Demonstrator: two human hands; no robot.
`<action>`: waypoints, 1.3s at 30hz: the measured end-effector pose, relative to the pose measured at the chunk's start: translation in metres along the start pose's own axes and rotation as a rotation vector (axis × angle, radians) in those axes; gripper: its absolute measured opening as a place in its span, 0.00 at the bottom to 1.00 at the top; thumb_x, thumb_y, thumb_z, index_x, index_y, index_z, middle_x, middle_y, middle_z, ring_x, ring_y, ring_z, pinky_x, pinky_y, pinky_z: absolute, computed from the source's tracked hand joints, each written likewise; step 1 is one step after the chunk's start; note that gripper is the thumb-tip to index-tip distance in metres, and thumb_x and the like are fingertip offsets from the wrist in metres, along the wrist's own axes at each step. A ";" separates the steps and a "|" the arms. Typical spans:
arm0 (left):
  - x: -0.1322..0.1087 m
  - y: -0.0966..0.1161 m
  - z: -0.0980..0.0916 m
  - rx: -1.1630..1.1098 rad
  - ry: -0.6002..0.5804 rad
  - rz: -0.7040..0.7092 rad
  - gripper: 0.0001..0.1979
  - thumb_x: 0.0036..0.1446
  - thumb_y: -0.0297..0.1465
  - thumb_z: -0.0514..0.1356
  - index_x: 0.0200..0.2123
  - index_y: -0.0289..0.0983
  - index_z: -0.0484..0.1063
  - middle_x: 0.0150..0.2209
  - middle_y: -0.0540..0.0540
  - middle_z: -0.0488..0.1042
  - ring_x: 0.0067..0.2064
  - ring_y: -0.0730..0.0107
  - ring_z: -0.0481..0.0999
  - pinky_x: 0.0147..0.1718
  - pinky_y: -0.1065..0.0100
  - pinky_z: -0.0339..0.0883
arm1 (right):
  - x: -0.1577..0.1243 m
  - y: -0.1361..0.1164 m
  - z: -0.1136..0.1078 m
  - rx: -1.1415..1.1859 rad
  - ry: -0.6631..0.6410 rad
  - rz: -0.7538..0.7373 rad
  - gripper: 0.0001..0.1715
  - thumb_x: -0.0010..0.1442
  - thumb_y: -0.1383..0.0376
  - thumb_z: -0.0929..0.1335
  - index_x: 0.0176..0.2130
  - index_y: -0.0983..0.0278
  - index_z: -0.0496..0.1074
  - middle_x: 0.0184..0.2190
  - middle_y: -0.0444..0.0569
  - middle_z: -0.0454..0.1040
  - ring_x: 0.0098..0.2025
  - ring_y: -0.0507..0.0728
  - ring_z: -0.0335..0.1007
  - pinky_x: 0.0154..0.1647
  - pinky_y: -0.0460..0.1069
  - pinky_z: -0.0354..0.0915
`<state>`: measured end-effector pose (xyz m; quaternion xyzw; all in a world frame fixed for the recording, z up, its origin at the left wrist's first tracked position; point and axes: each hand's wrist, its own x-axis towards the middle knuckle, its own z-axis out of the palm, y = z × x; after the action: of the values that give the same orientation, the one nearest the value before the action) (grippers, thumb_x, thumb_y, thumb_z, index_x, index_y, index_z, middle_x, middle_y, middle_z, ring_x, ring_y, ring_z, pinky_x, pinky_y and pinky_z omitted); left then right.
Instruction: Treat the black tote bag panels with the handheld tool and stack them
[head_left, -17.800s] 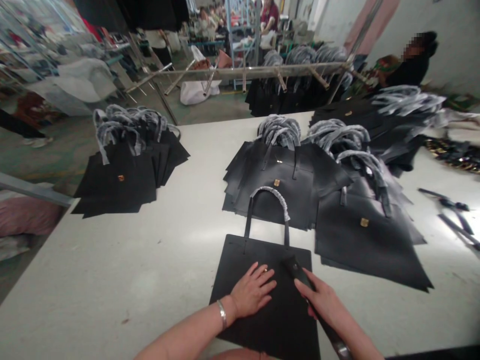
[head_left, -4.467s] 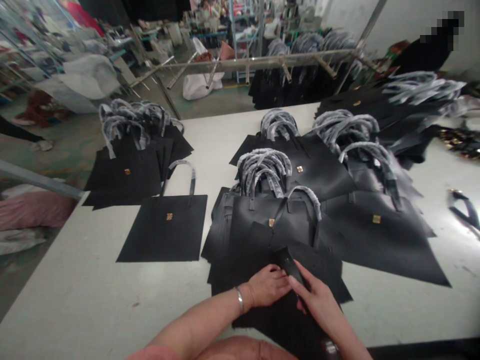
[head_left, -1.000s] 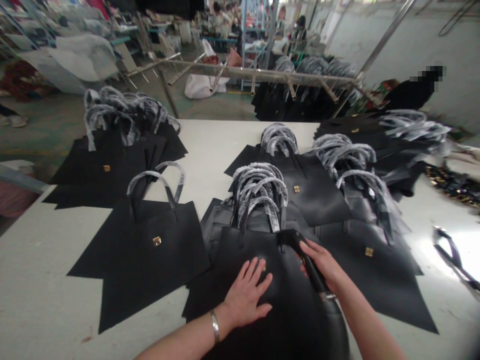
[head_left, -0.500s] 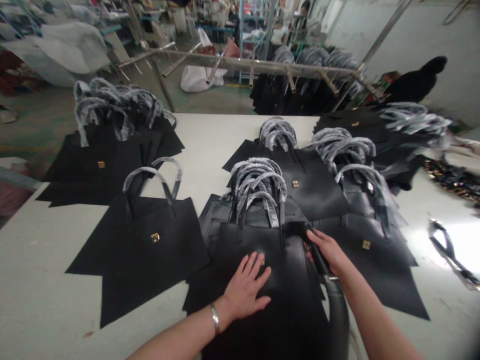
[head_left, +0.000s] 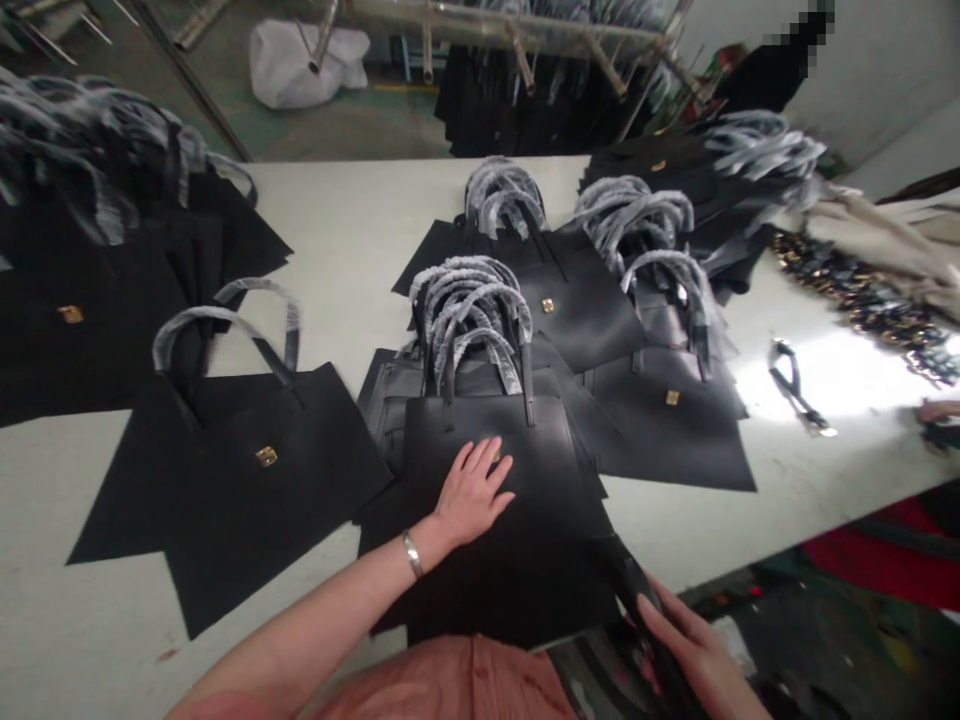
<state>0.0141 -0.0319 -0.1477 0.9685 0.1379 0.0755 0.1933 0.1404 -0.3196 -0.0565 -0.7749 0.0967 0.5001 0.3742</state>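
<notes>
In the head view, the black tote bag panel (head_left: 525, 540) lies flat on top of a stack, directly under the fingers of the left hand (head_left: 472, 497). These fingers are slightly spread, thumb apart, with the fingertips partly covering the panel's gold clasp (head_left: 496, 456). The right hand (head_left: 694, 650), beyond the panel's lower right edge, is curled around a black handheld tool (head_left: 637, 590), its thumb along the grip; the tool's head is at that edge, though whether it touches cannot be told. Film-wrapped handles (head_left: 476, 300) bunch at the panel's top. Left of the panel lie overlapping black bag pieces (head_left: 247, 520); behind it, another bag stack (head_left: 581, 320); well to its right, a buckled strap (head_left: 787, 385).
</notes>
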 end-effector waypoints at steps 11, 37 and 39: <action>0.001 0.027 0.018 0.050 -0.230 0.483 0.25 0.62 0.43 0.56 0.60 0.43 0.60 0.65 0.44 0.54 0.67 0.51 0.46 0.62 0.45 0.39 | 0.024 -0.002 0.015 0.143 -0.021 -0.071 0.35 0.55 0.47 0.69 0.57 0.58 0.64 0.31 0.44 0.74 0.17 0.49 0.66 0.14 0.44 0.60; 0.044 0.091 0.056 -0.121 -0.336 0.349 0.07 0.63 0.33 0.57 0.43 0.41 0.73 0.40 0.47 0.71 0.42 0.67 0.69 0.42 0.67 0.66 | -0.003 0.043 -0.018 0.240 0.303 -0.226 0.42 0.54 0.46 0.69 0.62 0.58 0.59 0.19 0.39 0.70 0.20 0.54 0.66 0.19 0.46 0.61; 0.054 0.095 0.066 -0.140 -0.355 0.375 0.07 0.62 0.35 0.58 0.42 0.42 0.73 0.40 0.48 0.71 0.42 0.68 0.69 0.40 0.68 0.65 | -0.005 0.055 -0.016 0.247 0.327 -0.209 0.42 0.54 0.46 0.69 0.63 0.56 0.58 0.20 0.39 0.70 0.21 0.54 0.67 0.20 0.46 0.61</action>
<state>0.1013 -0.1239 -0.1654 0.9594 -0.0856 -0.0517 0.2637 0.1207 -0.3704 -0.0758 -0.7998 0.1358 0.3107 0.4953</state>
